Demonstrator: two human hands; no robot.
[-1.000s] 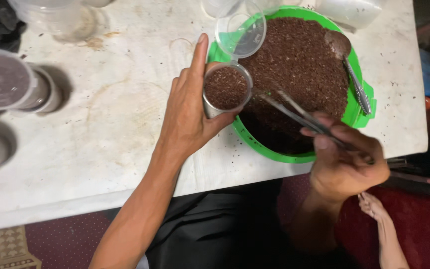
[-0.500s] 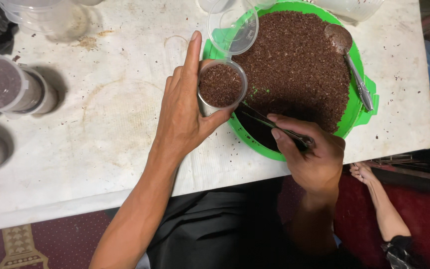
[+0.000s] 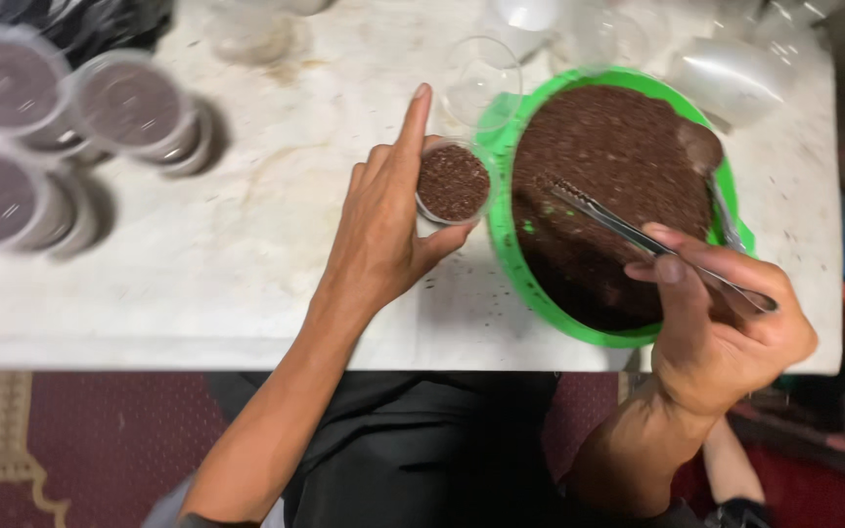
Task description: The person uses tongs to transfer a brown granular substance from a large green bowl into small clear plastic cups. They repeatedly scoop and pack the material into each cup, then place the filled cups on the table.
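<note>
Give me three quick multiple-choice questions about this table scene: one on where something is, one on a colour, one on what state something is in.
1. Where is the small cup?
A. beside the bowl, in the left hand
B. on the floor
C. stacked on the lidded cups

2. What colour is the big bowl?
A. red
B. green
C. blue

3. What is in the small cup?
A. nothing
B. water
C. brown soil-like grains

Answers: 1 A, the left hand wraps it at the bowl's edge. 2 B, its rim is bright green. 3 C, brown grains fill it, while the right hand holds metal tweezers.
</note>
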